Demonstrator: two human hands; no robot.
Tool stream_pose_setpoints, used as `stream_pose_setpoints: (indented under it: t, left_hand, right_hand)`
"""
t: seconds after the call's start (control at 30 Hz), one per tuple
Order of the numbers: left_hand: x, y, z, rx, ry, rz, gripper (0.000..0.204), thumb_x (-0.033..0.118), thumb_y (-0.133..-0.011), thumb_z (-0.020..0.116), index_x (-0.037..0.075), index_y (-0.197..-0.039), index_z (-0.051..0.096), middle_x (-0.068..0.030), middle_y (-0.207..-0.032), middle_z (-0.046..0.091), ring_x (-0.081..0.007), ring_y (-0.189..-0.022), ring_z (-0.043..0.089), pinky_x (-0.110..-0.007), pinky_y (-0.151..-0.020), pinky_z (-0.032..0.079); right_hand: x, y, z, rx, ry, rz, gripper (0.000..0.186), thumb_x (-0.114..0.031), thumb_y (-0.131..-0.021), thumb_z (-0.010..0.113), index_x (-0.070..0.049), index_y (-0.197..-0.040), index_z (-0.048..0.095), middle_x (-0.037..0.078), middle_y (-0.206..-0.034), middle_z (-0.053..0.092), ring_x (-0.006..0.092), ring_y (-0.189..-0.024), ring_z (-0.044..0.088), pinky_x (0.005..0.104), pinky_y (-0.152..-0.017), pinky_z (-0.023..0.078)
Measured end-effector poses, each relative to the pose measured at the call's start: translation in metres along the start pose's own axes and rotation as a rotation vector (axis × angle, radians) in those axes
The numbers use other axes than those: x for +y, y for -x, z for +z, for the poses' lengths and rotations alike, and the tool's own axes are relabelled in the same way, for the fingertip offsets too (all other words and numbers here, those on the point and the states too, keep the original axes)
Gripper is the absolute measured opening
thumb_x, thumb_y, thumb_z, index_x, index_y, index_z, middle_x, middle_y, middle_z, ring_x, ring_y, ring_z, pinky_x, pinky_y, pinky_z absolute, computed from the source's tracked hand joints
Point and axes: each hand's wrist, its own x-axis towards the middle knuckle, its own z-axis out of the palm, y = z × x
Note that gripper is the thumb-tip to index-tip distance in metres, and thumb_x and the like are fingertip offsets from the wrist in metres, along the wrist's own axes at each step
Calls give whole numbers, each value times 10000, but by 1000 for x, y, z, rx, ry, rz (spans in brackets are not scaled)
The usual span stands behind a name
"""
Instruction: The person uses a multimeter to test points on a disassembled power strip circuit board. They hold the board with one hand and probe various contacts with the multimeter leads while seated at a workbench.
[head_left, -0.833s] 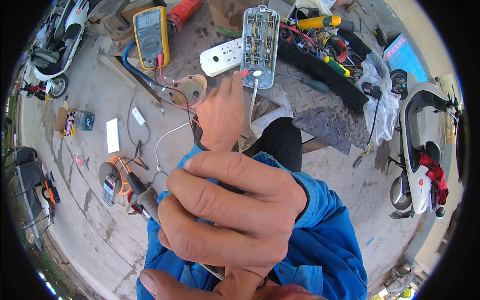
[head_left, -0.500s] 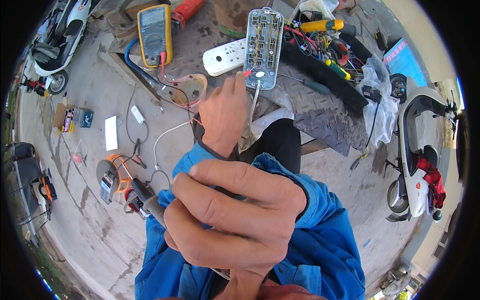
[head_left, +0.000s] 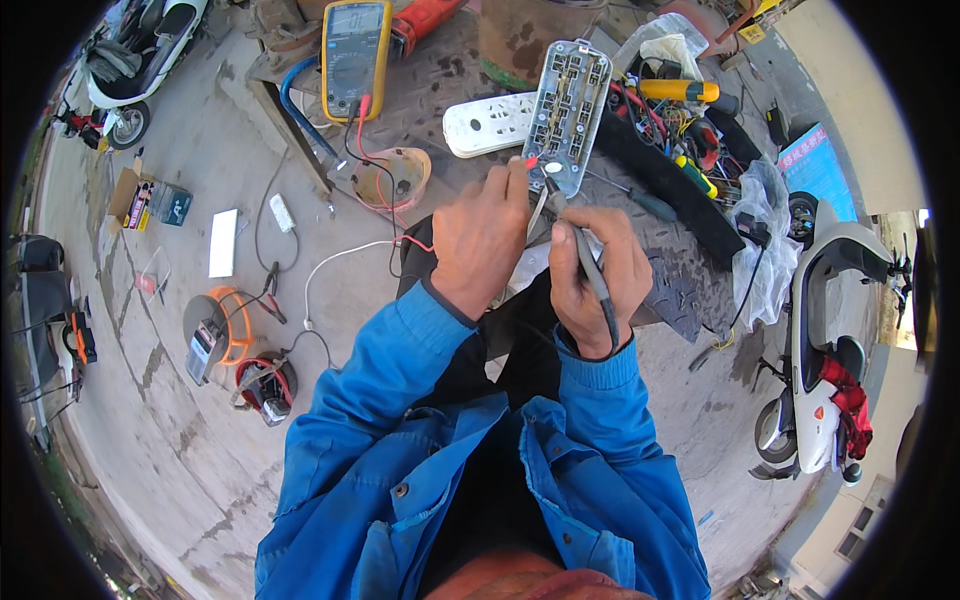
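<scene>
An opened grey power strip (head_left: 571, 105) lies with its metal contacts showing, at the front of a metal plate. My right hand (head_left: 603, 265) is closed round the grey handle of a soldering iron (head_left: 590, 262), whose tip points at the strip's near end beside a white round part (head_left: 553, 169). My left hand (head_left: 481, 232) is closed in a pinch at the strip's near left corner. A small red piece (head_left: 531, 162) shows at its fingertips; what it belongs to is hidden. A white cable (head_left: 537, 216) runs from the strip down between my hands.
Left of the strip lie its white socket cover (head_left: 486, 125), a yellow multimeter (head_left: 355, 62) with leads, and a shallow bowl (head_left: 408, 180). To the right are a screwdriver (head_left: 643, 200) and a black tray (head_left: 668, 185) of tools. An orange reel (head_left: 238, 325) stands on the floor.
My right hand has swung the soldering iron up from close to the camera to the strip's near end. My left hand stays at the strip's corner. The view has shifted.
</scene>
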Motion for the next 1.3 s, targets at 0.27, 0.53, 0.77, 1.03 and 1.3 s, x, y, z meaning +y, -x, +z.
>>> stream_pose_setpoints:
  t: [0.27, 0.53, 0.77, 1.03, 1.3]
  left_hand:
    - [2, -1, 0, 6, -29, -9, 500, 85, -894, 725, 45, -1393, 727, -66, -1020, 728, -263, -890, 794, -390, -678, 603]
    - [3, -1, 2, 25, -54, -7, 481, 84, -899, 722, 46, -1377, 746, -56, -1010, 727, -246, -884, 794, -378, -685, 603]
    - [2, -2, 1, 13, -40, -3, 473, 79, -907, 726, 34, -1378, 745, -65, -1018, 735, -251, -878, 793, -374, -681, 606]
    - [3, -2, 0, 12, -48, -2, 475, 83, -907, 719, 34, -1379, 744, -65, -1009, 732, -248, -865, 789, -375, -666, 598]
    - [4, -2, -1, 16, -68, -4, 468, 90, -900, 718, 37, -1364, 746, -59, -1007, 729, -242, -857, 788, -376, -651, 595]
  right_hand:
    - [39, 6, 29, -21, 74, 144, 235, 4, -920, 834, -59, -1121, 728, 133, -984, 751, 374, -861, 754, 432, -753, 583]
    - [52, 4, 41, -10, 103, 121, 239, -18, -929, 846, -71, -1133, 735, 128, -1004, 759, 380, -892, 765, 440, -768, 592]
    - [54, 3, 42, -40, 125, 127, 240, -33, -935, 850, -73, -1146, 744, 127, -1027, 768, 381, -904, 770, 449, -777, 596]
    - [52, 2, 42, -44, 131, 129, 168, -43, -1002, 822, -49, -1155, 753, 159, -1031, 772, 366, -913, 793, 413, -812, 624]
    - [50, 4, 33, 39, 64, 234, 161, -58, -1010, 817, -37, -1158, 757, 161, -1053, 799, 324, -944, 806, 394, -845, 623]
